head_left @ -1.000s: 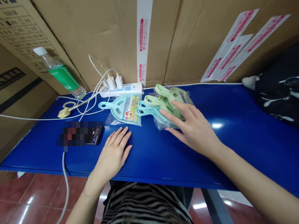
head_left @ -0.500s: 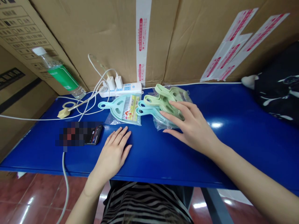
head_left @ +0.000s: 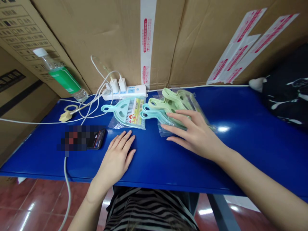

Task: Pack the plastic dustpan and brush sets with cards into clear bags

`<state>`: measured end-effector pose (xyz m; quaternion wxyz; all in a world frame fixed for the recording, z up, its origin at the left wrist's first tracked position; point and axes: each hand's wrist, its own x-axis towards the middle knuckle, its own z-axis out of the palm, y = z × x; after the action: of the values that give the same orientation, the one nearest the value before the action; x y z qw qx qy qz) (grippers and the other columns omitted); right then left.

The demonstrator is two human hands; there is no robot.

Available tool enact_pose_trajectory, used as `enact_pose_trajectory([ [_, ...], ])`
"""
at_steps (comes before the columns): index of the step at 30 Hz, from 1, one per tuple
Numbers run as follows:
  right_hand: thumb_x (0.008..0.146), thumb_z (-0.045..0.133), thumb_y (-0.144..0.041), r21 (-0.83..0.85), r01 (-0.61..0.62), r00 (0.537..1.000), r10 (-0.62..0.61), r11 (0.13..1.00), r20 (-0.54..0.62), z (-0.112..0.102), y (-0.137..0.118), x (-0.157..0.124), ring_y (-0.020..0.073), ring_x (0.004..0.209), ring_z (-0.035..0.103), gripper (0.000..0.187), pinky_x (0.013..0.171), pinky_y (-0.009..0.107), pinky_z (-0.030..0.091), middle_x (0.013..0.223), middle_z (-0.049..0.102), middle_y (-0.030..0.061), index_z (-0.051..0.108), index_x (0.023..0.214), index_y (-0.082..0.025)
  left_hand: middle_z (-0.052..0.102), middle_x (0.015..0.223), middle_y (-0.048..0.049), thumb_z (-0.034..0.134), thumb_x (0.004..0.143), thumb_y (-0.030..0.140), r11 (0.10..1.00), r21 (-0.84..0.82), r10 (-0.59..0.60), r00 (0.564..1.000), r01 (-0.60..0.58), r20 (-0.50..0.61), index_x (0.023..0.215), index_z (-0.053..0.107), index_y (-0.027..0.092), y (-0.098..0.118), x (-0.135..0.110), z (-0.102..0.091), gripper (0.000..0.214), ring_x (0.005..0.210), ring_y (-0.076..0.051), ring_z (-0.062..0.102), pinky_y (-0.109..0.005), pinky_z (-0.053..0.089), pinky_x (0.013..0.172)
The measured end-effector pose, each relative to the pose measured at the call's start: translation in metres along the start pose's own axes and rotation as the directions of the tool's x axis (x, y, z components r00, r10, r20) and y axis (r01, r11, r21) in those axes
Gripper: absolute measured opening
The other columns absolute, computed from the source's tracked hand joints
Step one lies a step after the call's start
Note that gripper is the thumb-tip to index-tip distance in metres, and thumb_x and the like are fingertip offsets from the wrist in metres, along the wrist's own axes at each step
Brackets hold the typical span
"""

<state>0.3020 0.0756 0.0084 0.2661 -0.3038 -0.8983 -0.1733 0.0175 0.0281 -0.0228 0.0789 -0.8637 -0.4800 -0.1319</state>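
Right hand (head_left: 196, 136): open, palm down, fingers spread, lying across a stack of pale green and aqua plastic dustpans in clear film bags (head_left: 173, 107). Fingertips were on the bagged stack, with no visible closed grip. Whether it bore any weight: can't tell.

Left hand (head_left: 117, 157): open, palm down, flat on the glossy blue desk (head_left: 149, 168), fingers slightly spread, holding nothing. It was just in front of a single aqua plastic dustpan with a white-bristled brush in a clear bag (head_left: 122, 114), and near a black smartphone (head_left: 97, 139), partly pixelated.

Stack sat on the desk, just right of the single dustpan, by the back edge, handles pointing left. White plastic power strip (head_left: 125, 92) behind them, two white chargers plugged in, white cables (head_left: 96, 96) trailing left across the desk. Clear plastic water bottle with green label and white cap (head_left: 64, 78) lay tilted against a brown cardboard box (head_left: 96, 41) at back left. Box wall carried a vertical strip of white tape with red print (head_left: 146, 41). Black patterned fabric (head_left: 286, 86) at the far right end of the desk. Red tile floor (head_left: 40, 199) below. Striped shirt (head_left: 149, 208) at bottom of view.
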Motion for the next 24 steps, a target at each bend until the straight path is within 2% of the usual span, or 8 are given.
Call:
enact_pose_trajectory([
  [4,0.094,0.058,-0.03,0.0,0.04,0.999,-0.04,0.999,0.009,-0.002,0.0,0.0,0.0302,0.112,0.055,0.024,0.09,0.048,0.051,0.119,0.068,0.0151,0.069,0.112,-0.018,0.059,0.14,-0.0123,0.03,0.103,0.037,0.999,-0.029,-0.03,0.999,0.031,0.028,0.135,0.054,0.017,0.0,-0.001,0.0,0.045,0.134,-0.027,0.051,-0.047,0.048,0.106],
  [7,0.095,0.056,-0.036,0.008,0.021,0.999,-0.021,1.0,0.035,-0.004,0.002,-0.002,0.0309,0.113,0.055,0.028,0.091,0.05,0.05,0.121,0.067,0.0121,0.067,0.118,-0.024,0.058,0.14,-0.0126,0.03,0.103,0.037,0.999,-0.038,-0.032,0.999,0.033,0.022,0.135,0.054,0.016,0.0,-0.001,0.0,0.045,0.134,-0.028,0.051,-0.047,0.048,0.106],
  [10,0.094,0.055,-0.036,-0.033,-0.14,0.99,0.141,0.99,0.028,-0.005,0.005,-0.005,0.0336,0.113,0.055,0.036,0.092,0.055,0.048,0.125,0.064,0.0108,0.061,0.129,-0.031,0.059,0.139,-0.0129,0.03,0.103,0.037,0.999,-0.043,-0.023,1.0,0.024,0.016,0.135,0.055,0.015,0.0,-0.001,0.0,0.046,0.133,-0.028,0.052,-0.047,0.049,0.106],
  [13,0.095,0.052,-0.034,-0.107,-0.317,0.948,0.317,0.943,-0.01,-0.002,0.01,-0.008,0.0352,0.107,0.057,0.044,0.089,0.058,0.049,0.124,0.062,0.015,0.053,0.139,-0.027,0.059,0.14,-0.0129,0.03,0.103,0.037,0.999,-0.042,-0.023,1.0,0.024,0.019,0.134,0.055,0.015,0.0,-0.001,-0.001,0.045,0.133,-0.028,0.052,-0.047,0.049,0.106],
  [15,0.097,0.048,-0.034,-0.11,-0.357,0.933,0.359,0.928,-0.001,0.001,0.012,-0.01,0.0344,0.103,0.06,0.046,0.086,0.055,0.051,0.12,0.063,0.0164,0.05,0.141,-0.023,0.058,0.14,-0.013,0.03,0.103,0.037,0.999,-0.046,-0.028,0.999,0.029,0.018,0.134,0.055,0.015,0.0,-0.001,-0.001,0.045,0.134,-0.028,0.051,-0.047,0.048,0.106],
  [20,0.099,0.043,-0.034,-0.082,-0.327,0.944,0.329,0.942,0.014,0.005,0.013,-0.01,0.0322,0.106,0.062,0.042,0.084,0.048,0.055,0.122,0.063,0.0168,0.052,0.137,-0.019,0.058,0.14,-0.0136,0.03,0.103,0.036,0.999,-0.034,-0.018,1.0,0.019,0.014,0.134,0.055,0.014,0.0,0.0,-0.001,0.046,0.133,-0.028,0.052,-0.048,0.049,0.105],
  [24,0.099,0.043,-0.034,-0.086,-0.289,0.955,0.294,0.953,0.042,0.002,0.013,-0.01,0.0329,0.109,0.062,0.042,0.086,0.049,0.055,0.126,0.062,0.0172,0.053,0.136,-0.019,0.058,0.14,-0.0134,0.03,0.103,0.036,0.999,-0.034,-0.014,1.0,0.014,0.014,0.134,0.055,0.015,0.0,0.0,-0.001,0.045,0.133,-0.028,0.052,-0.048,0.049,0.105],
])
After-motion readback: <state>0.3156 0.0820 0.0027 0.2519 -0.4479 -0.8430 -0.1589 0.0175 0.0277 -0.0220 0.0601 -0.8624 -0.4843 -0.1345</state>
